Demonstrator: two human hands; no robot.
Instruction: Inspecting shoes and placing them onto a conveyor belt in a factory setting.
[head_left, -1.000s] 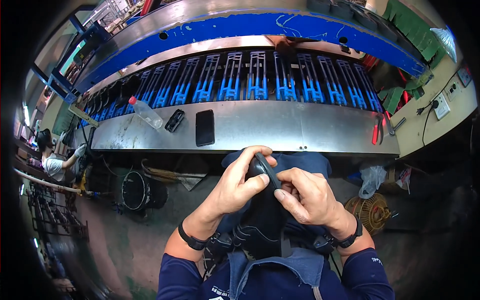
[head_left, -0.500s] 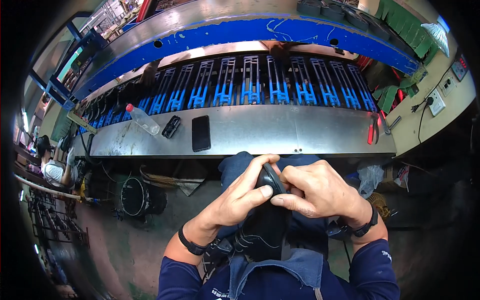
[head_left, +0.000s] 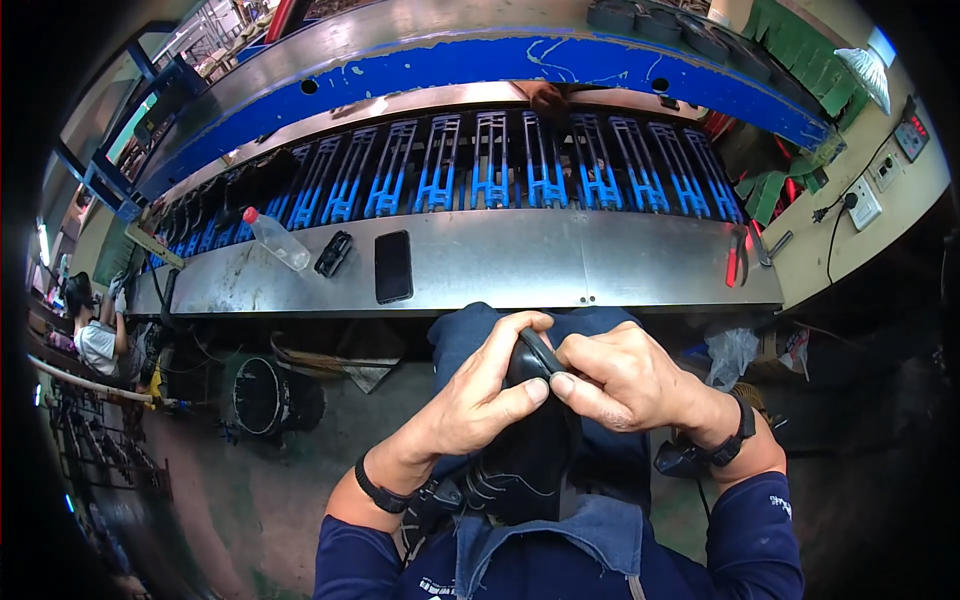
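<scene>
Both my hands hold a black shoe (head_left: 525, 440) upright over my lap. My left hand (head_left: 480, 395) wraps around its left side, thumb pressed against the top edge. My right hand (head_left: 620, 375) pinches that same top edge of the black shoe from the right, fingertips meeting my left thumb. The shoe's laced front points down toward my chest. The part under my fingers is hidden.
A steel bench (head_left: 560, 265) runs across in front, with a black phone (head_left: 393, 266), a clear plastic bottle (head_left: 278, 240) and a small black object (head_left: 332, 254) on it. Behind it, blue racks (head_left: 480, 170) on a conveyor. A black bucket (head_left: 262, 395) stands on the floor left. Another person (head_left: 95, 335) sits far left.
The shoe and both hands have dropped slightly closer to my body. My fingers have shifted along the shoe's top edge, thumb and fingertips now meeting.
</scene>
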